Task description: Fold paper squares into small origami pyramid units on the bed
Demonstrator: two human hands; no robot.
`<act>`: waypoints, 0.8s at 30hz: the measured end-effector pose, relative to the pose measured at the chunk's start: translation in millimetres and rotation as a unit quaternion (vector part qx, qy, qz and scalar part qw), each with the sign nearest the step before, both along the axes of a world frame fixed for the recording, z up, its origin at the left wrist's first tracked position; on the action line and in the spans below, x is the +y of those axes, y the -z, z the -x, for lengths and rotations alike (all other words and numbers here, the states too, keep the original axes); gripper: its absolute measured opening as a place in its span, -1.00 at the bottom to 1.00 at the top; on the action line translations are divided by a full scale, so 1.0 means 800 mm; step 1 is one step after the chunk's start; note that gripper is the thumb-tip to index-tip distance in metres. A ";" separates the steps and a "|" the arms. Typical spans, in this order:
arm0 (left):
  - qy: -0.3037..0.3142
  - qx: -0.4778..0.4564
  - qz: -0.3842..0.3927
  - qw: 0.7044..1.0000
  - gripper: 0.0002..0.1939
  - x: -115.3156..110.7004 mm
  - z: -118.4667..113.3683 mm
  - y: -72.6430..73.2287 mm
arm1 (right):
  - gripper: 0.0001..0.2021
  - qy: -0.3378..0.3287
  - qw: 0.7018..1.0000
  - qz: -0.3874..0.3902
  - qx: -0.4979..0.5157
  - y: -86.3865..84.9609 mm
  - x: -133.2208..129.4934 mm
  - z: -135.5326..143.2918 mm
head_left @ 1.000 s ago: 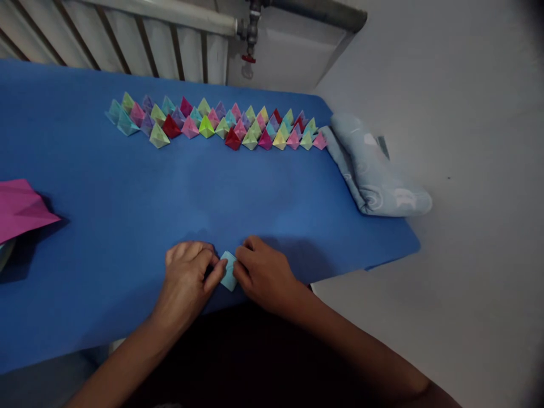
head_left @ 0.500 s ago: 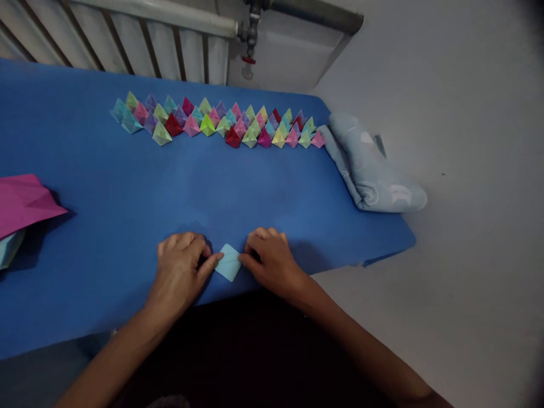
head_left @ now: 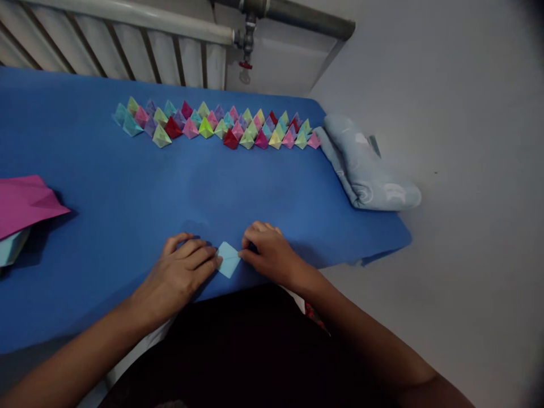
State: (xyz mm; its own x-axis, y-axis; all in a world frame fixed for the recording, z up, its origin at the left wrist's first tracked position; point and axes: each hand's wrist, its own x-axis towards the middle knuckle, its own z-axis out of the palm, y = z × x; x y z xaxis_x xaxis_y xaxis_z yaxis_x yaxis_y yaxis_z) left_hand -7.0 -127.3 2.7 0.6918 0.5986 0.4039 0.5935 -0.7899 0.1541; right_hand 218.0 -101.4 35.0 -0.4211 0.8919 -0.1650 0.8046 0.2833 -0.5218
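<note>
A small light-blue folded paper (head_left: 229,260) lies like a diamond near the front edge of the blue surface (head_left: 170,187). On its left corner rest the fingertips of my left hand (head_left: 181,272), whose fingers are spread and lie fairly flat. My right hand (head_left: 270,252) pinches the right corner of the paper between thumb and curled forefinger. Several folded paper pieces (head_left: 205,128) in many colours stand in rows farther back.
A grey-blue folded cloth (head_left: 374,175) lies at the right end by the wall. Large pink paper (head_left: 28,204) sits at the left over pale paper (head_left: 12,248). Behind the surface are a white radiator (head_left: 170,56) and a pipe with a red valve (head_left: 245,65).
My left hand has gone from a pinch to spread fingers lying on the paper's left corner. My right hand keeps its pinch. The view has shifted slightly.
</note>
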 end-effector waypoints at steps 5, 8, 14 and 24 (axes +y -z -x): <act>-0.029 0.043 0.000 0.999 -0.53 -0.027 0.009 0.004 | -0.88 0.021 1.000 -0.007 0.003 0.003 -0.006 -0.001; -0.047 0.042 -0.007 0.998 -0.54 -0.029 0.005 0.002 | -0.88 0.031 0.999 -0.013 0.013 0.005 -0.008 -0.001; 0.017 0.083 -0.007 0.996 -0.69 -0.002 -0.036 -0.022 | -0.87 0.034 0.999 -0.033 0.012 0.006 -0.007 -0.001; -0.002 0.056 0.054 0.997 -0.63 -0.003 -0.007 -0.022 | -0.87 0.036 0.998 -0.040 0.028 0.010 -0.012 -0.004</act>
State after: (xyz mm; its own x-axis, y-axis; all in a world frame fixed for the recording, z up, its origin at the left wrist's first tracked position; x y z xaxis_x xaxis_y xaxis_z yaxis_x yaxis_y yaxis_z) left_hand -1.2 -129.6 20.2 0.7266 0.6373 0.2566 0.6148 -0.7699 0.1712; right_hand 221.3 -110.6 26.8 -0.3623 0.9294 -0.0703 0.7946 0.2685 -0.5446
